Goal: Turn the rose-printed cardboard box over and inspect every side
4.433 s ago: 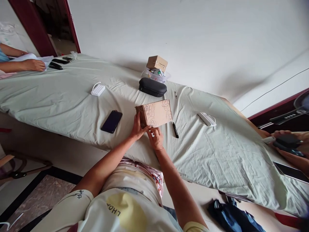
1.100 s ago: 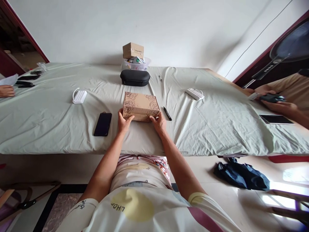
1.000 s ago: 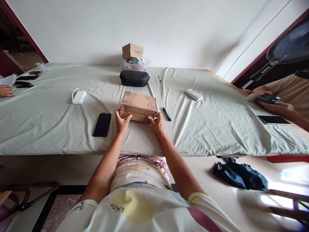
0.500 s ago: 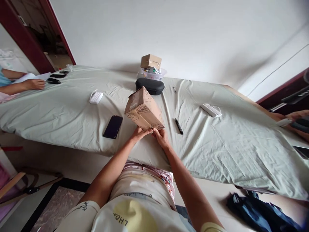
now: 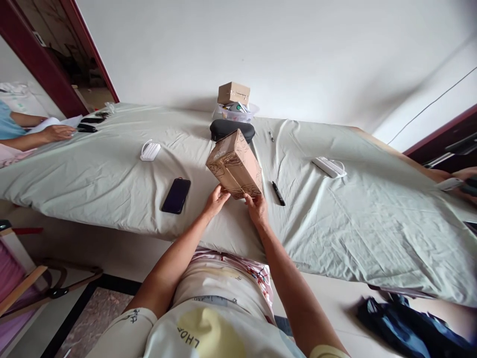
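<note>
A brown cardboard box (image 5: 238, 169) with dark scribbled lines is held tilted above the cloth-covered table. My right hand (image 5: 258, 210) grips its near lower edge, thumb on the front and the other fingers partly hidden beneath. At the box's lower left edge is my left hand (image 5: 216, 200), its fingers closed against the cardboard and partly out of sight. To the left lies a dark smartphone (image 5: 176, 196). A black marker (image 5: 278, 193) rests just right of the box. Behind the box, partly covered by it, sits a black hard case (image 5: 227, 128).
Against the wall, a clear plastic tub (image 5: 242, 117) carries a smaller carton (image 5: 233, 93). White corded blocks (image 5: 150, 151) lie left and right on the green cloth (image 5: 357, 214). A pen (image 5: 271, 136) lies farther back. Another person's hand (image 5: 58, 133) holds paper at far left.
The box has shifted slightly right and turned a little. My left hand has slid from the box's underside to its lower left edge, so my hands are farther apart.
</note>
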Available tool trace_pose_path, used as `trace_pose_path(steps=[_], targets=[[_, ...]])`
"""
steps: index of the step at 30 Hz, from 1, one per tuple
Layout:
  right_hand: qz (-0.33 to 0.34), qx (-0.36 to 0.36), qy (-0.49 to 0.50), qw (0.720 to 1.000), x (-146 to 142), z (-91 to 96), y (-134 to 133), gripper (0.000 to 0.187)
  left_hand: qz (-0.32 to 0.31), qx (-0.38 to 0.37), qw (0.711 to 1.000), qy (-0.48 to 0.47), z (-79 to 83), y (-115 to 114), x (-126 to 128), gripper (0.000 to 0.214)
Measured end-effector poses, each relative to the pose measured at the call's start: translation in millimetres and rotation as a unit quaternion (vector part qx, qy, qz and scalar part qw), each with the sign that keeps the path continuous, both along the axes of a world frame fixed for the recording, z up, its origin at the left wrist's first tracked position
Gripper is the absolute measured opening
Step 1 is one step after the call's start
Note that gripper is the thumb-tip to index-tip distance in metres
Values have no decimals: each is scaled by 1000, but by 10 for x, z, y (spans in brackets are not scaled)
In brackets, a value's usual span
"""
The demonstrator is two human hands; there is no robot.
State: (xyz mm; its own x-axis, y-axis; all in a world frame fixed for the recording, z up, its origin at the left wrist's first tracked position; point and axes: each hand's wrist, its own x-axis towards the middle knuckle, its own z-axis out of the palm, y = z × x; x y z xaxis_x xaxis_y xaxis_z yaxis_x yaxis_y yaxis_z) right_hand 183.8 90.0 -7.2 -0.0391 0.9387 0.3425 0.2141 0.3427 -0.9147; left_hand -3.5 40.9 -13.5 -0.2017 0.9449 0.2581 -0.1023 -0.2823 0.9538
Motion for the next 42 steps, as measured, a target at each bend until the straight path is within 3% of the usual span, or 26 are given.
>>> trace_pose_path(steps=[7,12,14,20,24,29,37,42], targets=[[53,-14,3,999,-15,91,-107,65,62,-3,998,13,-19,16,-55,52],[106,-78,101,986,-54,185,-134,65,64,18,993,98,12,-39,-26,44],[128,-114,149,974,-74,199,-132,66,63,25,994,86,29,-60,3,47],[221,-207,204,931,-72,211,-132,62,10,34,999,-28,119,-105,64,118],[284,-222,173,916,-72,209,-158,58,-37,40,997,-52,212,-151,76,133],[312,-181,117,925,-104,226,-198,59,-32,58,997,-49,234,-154,58,119],[297,-155,50,941,-108,266,-241,74,-3,-24,999,-46,25,-45,-15,85],[294,-153,32,943,-95,233,-227,77,0,-8,999,-46,-10,-27,-33,82]])
